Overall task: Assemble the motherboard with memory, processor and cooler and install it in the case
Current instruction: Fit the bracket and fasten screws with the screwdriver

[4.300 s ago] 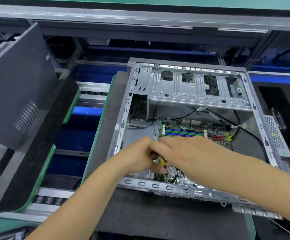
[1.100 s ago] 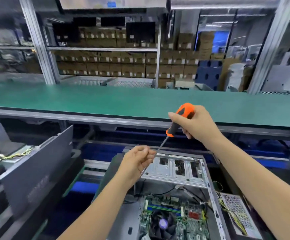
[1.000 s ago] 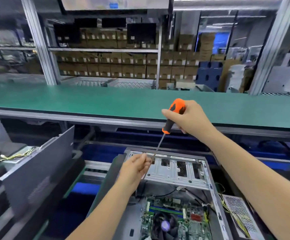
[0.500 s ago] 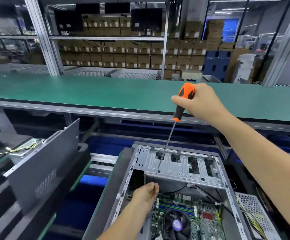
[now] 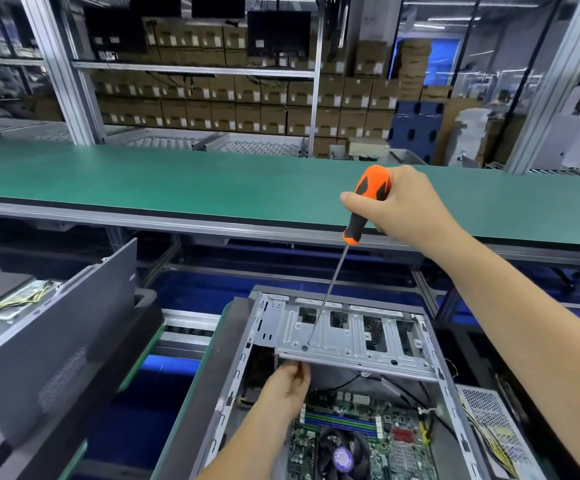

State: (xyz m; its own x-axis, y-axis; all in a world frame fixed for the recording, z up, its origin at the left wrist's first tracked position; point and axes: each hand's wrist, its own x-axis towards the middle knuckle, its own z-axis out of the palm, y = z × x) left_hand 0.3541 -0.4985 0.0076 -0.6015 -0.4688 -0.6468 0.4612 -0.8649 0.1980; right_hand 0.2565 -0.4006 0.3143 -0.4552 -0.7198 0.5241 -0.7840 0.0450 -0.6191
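Note:
An open grey computer case [image 5: 435, 382] lies on its side below me. The green motherboard [image 5: 399, 441] sits inside it, with blue memory slots and a round black cooler fan [image 5: 342, 457]. My right hand [image 5: 406, 206] grips the orange and black handle of a long screwdriver [image 5: 368, 202]. Its shaft slants down and its tip goes into a hole in the silver drive bay bracket [image 5: 347, 337]. My left hand [image 5: 286, 389] reaches under the bracket's front left edge, fingers curled; what they hold is hidden.
A dark grey side panel [image 5: 56, 334] leans at the left on a black tray. A long green bench top [image 5: 177, 181] runs across behind the case. A perforated metal part with yellow wires [image 5: 489, 420] lies right of the case. Shelves of cardboard boxes [image 5: 247, 109] stand behind.
Both hands left the motherboard. My right hand now grips the screwdriver and has lowered its tip to the bracket. My left hand let go of the shaft and dropped under the bracket.

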